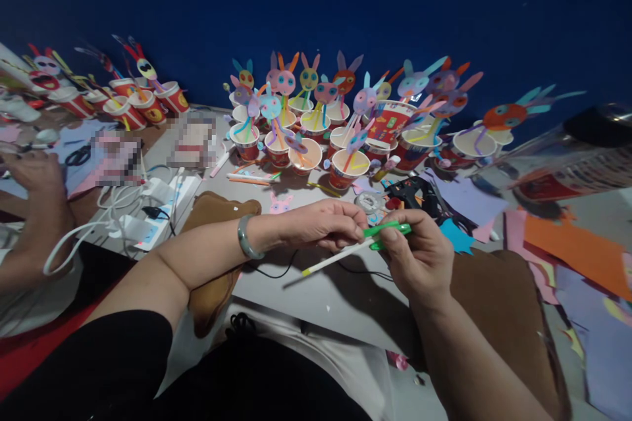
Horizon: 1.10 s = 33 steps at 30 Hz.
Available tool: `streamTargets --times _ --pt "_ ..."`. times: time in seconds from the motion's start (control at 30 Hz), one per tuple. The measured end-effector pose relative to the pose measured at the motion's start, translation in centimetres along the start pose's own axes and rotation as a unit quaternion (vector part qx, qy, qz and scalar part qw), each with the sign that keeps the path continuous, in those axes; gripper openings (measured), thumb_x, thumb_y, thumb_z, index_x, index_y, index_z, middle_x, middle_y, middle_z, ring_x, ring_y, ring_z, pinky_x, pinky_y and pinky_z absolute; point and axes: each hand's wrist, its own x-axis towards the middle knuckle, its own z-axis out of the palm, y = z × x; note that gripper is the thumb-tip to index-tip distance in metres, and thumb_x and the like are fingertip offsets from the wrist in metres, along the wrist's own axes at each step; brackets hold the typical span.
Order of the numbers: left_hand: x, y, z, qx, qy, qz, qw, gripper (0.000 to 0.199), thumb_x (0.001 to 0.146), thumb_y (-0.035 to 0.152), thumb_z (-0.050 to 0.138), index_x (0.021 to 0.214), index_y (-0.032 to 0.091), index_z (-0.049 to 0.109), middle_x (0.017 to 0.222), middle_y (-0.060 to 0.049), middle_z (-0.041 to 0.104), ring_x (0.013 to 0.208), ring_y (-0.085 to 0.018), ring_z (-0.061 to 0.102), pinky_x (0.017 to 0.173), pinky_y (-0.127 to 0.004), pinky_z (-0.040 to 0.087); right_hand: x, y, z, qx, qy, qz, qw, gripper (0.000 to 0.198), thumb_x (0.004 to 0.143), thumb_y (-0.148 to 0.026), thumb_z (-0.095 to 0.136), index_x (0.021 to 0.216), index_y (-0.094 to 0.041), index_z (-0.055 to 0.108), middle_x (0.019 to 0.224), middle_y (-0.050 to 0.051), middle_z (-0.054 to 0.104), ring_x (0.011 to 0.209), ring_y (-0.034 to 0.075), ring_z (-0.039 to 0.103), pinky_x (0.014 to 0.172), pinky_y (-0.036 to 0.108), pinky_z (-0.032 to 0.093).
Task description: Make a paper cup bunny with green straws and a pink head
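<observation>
Between my hands, above the near part of the table, is a bright green folded piece (388, 230), whose exact kind I cannot make out. My right hand (419, 253) is closed on it, thumb pressed on top. A thin white stick (336, 262) with a yellow-green tip also extends from my right hand, slanting down to the left. My left hand (333, 223) pinches the left end of the green piece; its fingertips partly hide that end. Just beyond my left hand lies a pink paper rabbit face (281, 203).
Paper cups with rabbit-face figures (348, 168) stand against the blue wall. A clear bottle (553, 171) and coloured paper (577, 250) are at right. Brown cushions (498, 316) lie on both sides. A power strip (160, 217) and another person's hand (32, 171) are at left.
</observation>
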Motion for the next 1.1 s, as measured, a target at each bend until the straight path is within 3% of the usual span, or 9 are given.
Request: streamTargets --times 0.17,0.3,0.53,0.7,0.83,1.1 --pt "-0.1 -0.2 0.3 0.011 0.037 0.010 0.999 0.011 0.069 0.018 0.062 0.072 0.017 0.052 0.052 0.009 0.045 0.043 -0.002 0.035 0.040 -0.012 0.023 0.0 -0.3 0.4 -0.008 0.001 -0.015 1.000 0.020 0.091 -0.042 0.069 0.092 -0.023 0.064 0.073 -0.002 0.061 0.053 0.009 0.050 0.051 0.025 0.042" --pt "0.2 -0.4 0.1 0.015 0.056 0.022 0.998 0.007 0.077 0.022 0.058 0.076 0.016 0.056 0.055 0.007 0.049 0.041 -0.002 0.033 0.039 -0.013 0.021 0.0 0.1 0.2 -0.012 0.018 0.006 1.000 0.021 0.091 -0.044 0.068 0.094 -0.023 0.064 0.074 -0.001 0.063 0.057 0.012 0.054 0.053 0.026 0.044" --pt "0.2 -0.4 -0.7 0.010 0.006 0.026 1.000 0.017 0.083 0.028 0.069 0.082 0.013 0.061 0.057 0.004 0.057 0.038 0.000 0.036 0.038 -0.014 0.021 0.3 0.3 -0.2 -0.004 0.032 0.011 0.999 0.024 0.090 -0.046 0.069 0.094 -0.023 0.065 0.071 -0.001 0.061 0.056 0.012 0.052 0.050 0.026 0.042" --pt "-0.1 0.1 -0.8 0.027 -0.018 0.029 0.999 0.025 0.081 0.033 0.075 0.083 0.011 0.064 0.058 0.003 0.062 0.037 0.000 0.038 0.037 -0.015 0.021 0.7 -0.3 0.0 0.101 -0.020 0.095 0.990 0.029 0.087 -0.051 0.071 0.090 -0.024 0.062 0.059 -0.005 0.049 0.043 0.008 0.037 0.039 0.023 0.028" --pt "-0.2 0.2 -0.8 0.041 -0.020 0.032 0.998 0.024 0.081 0.032 0.076 0.081 0.011 0.064 0.058 0.002 0.063 0.037 0.000 0.039 0.038 -0.015 0.023 0.7 -0.4 0.2 0.163 -0.040 0.144 0.975 0.030 0.085 -0.050 0.074 0.089 -0.024 0.060 0.061 -0.005 0.049 0.045 0.008 0.040 0.040 0.022 0.029" --pt "0.0 -0.4 -0.2 0.038 0.028 0.043 0.998 0.017 0.081 0.024 0.069 0.075 0.013 0.059 0.052 0.005 0.058 0.037 -0.001 0.041 0.039 -0.015 0.026 0.2 0.3 0.1 0.095 -0.027 0.109 0.989 0.031 0.088 -0.051 0.071 0.092 -0.023 0.059 0.065 -0.004 0.052 0.049 0.008 0.042 0.043 0.022 0.032"
